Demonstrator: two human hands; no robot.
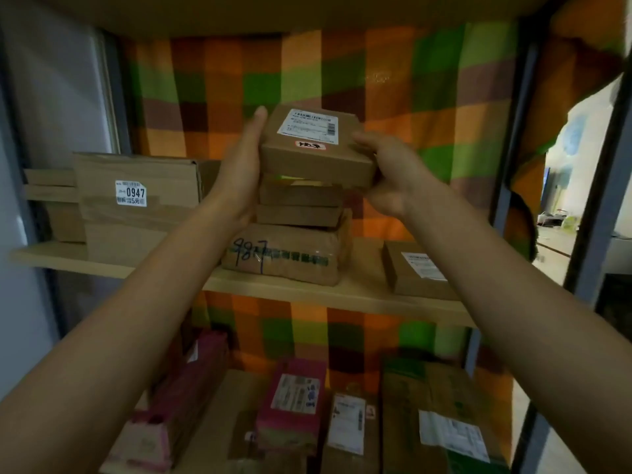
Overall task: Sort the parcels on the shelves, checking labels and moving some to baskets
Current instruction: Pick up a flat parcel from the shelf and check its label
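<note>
Item: flat cardboard parcel (pixel 316 159), shipping label (pixel 313 126) facing up. It sits just above the parcel stack (pixel 301 203) on the middle shelf (pixel 359 290).
Hold: I have it between both hands, which are equally near.
- Left hand (pixel 239 172): fingers straight, pressed to its left side.
- Right hand (pixel 390 172): fingers curled round its right edge.

Long axis: left to right.

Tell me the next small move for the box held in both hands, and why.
Probably bring the small box closer and read its white label. The left hand and right hand hold it by its sides over the stack, label facing up, its print too small to make out from here.
</note>
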